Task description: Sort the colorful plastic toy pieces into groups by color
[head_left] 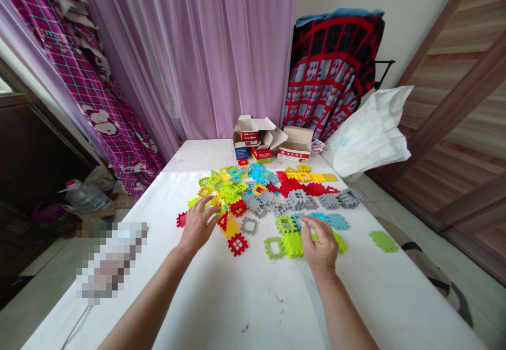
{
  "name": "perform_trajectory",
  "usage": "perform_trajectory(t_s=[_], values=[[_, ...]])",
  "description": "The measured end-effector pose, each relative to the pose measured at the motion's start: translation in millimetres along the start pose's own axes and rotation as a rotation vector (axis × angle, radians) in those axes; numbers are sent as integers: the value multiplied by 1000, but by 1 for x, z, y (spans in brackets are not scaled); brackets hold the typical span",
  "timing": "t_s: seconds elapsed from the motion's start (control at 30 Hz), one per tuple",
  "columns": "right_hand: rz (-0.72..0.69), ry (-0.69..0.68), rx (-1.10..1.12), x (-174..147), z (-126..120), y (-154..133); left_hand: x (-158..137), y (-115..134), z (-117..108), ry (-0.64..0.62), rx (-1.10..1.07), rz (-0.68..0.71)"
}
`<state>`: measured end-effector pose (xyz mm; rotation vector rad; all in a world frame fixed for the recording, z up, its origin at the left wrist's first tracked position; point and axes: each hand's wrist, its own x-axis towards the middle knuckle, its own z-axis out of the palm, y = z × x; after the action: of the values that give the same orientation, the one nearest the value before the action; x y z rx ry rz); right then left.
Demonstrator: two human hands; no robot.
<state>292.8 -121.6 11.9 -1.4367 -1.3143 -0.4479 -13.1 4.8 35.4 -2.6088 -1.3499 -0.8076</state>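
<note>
My left hand (197, 224) reaches over the left side of a mixed heap of plastic interlocking tiles, its fingers apart. Under and beyond it lie lime green tiles (231, 192), with a red window-shaped tile (237, 244) and a yellow tile (231, 228) just to its right. My right hand (322, 247) hovers by the sorted tiles, thumb and forefinger pinched together; whatever they hold, if anything, is hidden. Below and left of those fingertips sits a green tile stack (292, 244), and blue tiles (336, 221) lie behind the hand.
Grey tiles (330, 201), red tiles (292, 185) and yellow tiles (308, 176) form rows farther back. Opened small cardboard boxes (294, 149) stand at the far edge beside a white plastic bag (371, 134). A lone green tile (383, 241) lies near the right edge.
</note>
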Motion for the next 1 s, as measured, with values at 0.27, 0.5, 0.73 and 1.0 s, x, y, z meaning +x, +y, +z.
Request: perform_trajectory(t_s=[0.27, 0.5, 0.73, 1.0], values=[[22, -105, 110, -4, 0, -20, -30, 69, 13, 15, -388, 77], [197, -471, 392, -18, 2, -61, -37, 110, 9, 16, -256, 185], [416, -473, 519, -20, 1, -68, -33, 123, 12, 23, -175, 255], [529, -361, 408, -16, -26, -39, -40, 131, 12, 59, -217, 251]])
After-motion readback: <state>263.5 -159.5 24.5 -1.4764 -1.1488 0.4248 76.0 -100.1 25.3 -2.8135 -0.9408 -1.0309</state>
